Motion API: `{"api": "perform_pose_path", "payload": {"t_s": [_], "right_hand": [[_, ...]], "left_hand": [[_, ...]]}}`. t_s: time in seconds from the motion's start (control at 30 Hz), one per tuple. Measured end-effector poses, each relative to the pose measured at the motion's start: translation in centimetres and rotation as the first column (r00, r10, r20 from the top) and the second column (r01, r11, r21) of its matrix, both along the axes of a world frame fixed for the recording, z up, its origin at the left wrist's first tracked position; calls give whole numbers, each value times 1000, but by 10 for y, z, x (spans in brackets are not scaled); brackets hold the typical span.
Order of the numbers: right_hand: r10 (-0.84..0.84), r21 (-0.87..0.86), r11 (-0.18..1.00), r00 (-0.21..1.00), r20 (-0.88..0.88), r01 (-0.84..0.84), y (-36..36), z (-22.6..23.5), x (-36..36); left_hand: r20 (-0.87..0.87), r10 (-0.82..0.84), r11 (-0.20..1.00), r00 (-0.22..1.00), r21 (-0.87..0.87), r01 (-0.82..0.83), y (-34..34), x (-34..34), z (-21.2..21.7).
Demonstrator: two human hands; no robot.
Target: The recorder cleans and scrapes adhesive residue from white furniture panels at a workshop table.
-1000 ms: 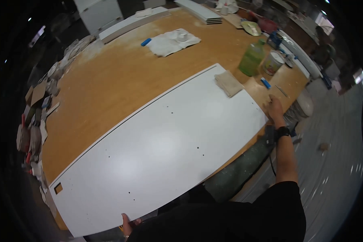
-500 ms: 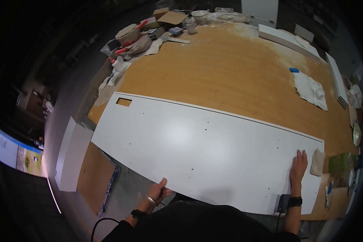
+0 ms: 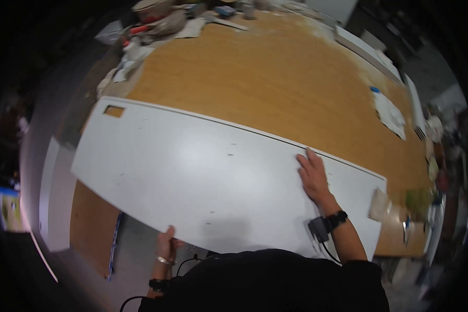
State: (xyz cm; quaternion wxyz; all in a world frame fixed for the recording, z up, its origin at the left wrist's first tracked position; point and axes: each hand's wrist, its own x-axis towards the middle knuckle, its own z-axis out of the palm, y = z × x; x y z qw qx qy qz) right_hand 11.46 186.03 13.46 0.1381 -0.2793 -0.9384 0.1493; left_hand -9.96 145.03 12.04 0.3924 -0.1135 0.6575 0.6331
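Hands are working a long white flat panel with small drilled holes (image 3: pixel 192 171), which is lying across the near part of a broad wooden desk with an orange-brown top (image 3: pixel 275 83) and overhanging its near edge. Right hand (image 3: pixel 313 176) is resting palm down on the panel's top face close to its far long edge, fingers (image 3: pixel 308 158) lying flat and slightly spread, a dark watch on the wrist. Left hand (image 3: pixel 167 243) is gripping the panel's near long edge from below, fingers curled under it and mostly hidden, thumb side showing. A small rectangular cutout (image 3: pixel 114 111) is sitting near the panel's far left corner. A tan sanding block (image 3: pixel 380 204) is lying just beside the panel's right end. A heap of clutter (image 3: pixel 156 23) is crowding the desk's far left corner, and a white cloth (image 3: pixel 390 114) is lying well apart at the far right.
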Motion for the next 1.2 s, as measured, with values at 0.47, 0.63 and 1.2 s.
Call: {"api": "perform_pose_path", "payload": {"t_s": [0.47,0.63,1.2], "right_hand": [[-802,148,548,567,-186,823,47,-6,271],[-778,-122,625,605,-170,771,75,-34,278],[-881,-850,327,459,-116,412,191,-6,240]], "left_hand": [[36,265,961,964,68,-267,-34,-63,-24],[-41,486,874,873,27,-486,10,-52,-19],[-298,655,661,694,-219,-718,35,-35,-36]]}}
